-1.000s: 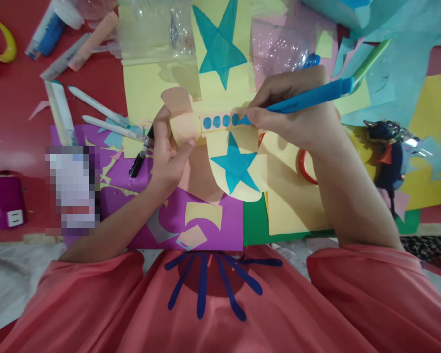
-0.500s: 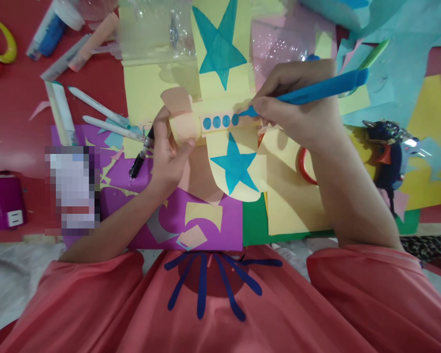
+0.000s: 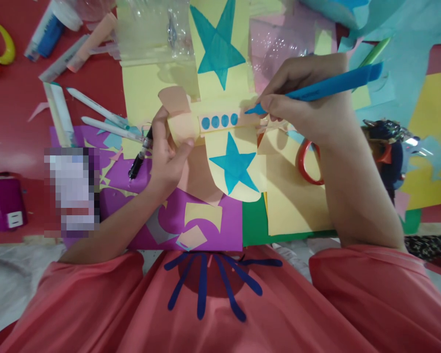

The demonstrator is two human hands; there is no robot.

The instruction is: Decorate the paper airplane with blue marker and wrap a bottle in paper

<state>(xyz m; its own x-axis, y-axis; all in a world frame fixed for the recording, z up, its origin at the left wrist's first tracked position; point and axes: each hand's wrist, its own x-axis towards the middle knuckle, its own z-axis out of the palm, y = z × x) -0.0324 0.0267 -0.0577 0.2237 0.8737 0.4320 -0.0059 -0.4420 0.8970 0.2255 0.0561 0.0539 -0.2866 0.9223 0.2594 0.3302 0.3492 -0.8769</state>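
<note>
Blue plastic marker (image 3: 327,88) sits gripped in right hand (image 3: 308,100), nib just beside blue round dots (image 3: 225,120) on pale paper strip (image 3: 243,121). Left hand (image 3: 167,162) pinches curled peach paper (image 3: 183,125), I reckon to steady the strip.

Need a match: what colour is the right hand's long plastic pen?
The pen is blue; head view shows it.

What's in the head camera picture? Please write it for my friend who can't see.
A right hand holds a blue marker, its tip to the right of four blue dots on a paper strip, while the left hand holds curled paper at the other end. One blue star shows above the dots and another below, with pens and paper scraps nearby.
</note>
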